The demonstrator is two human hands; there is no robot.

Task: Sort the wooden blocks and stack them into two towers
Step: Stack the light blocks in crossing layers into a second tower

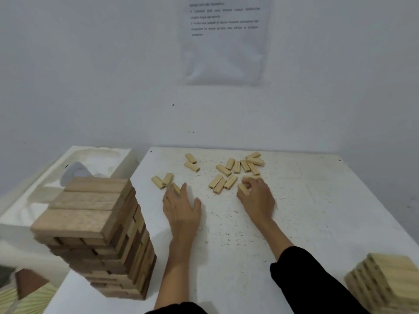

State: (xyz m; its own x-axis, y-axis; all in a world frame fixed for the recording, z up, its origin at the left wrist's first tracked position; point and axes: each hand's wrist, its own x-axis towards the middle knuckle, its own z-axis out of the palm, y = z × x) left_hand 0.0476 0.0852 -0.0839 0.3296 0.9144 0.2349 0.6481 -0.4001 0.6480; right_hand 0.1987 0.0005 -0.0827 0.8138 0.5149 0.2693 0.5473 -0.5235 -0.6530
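Right hand (256,197) curled round small pale wooden block (242,188), well right of tall dark brown block tower (95,234). Left hand (181,207) flat, fingers straight, touching second pale block (175,188), nearer tower. Risk: left forearm (179,257) passes near tower; careless pull back may bump and topple it.

Dark tower (95,234) left, pale tower (385,282) right (shorter), loose pale blocks (235,171) scattered
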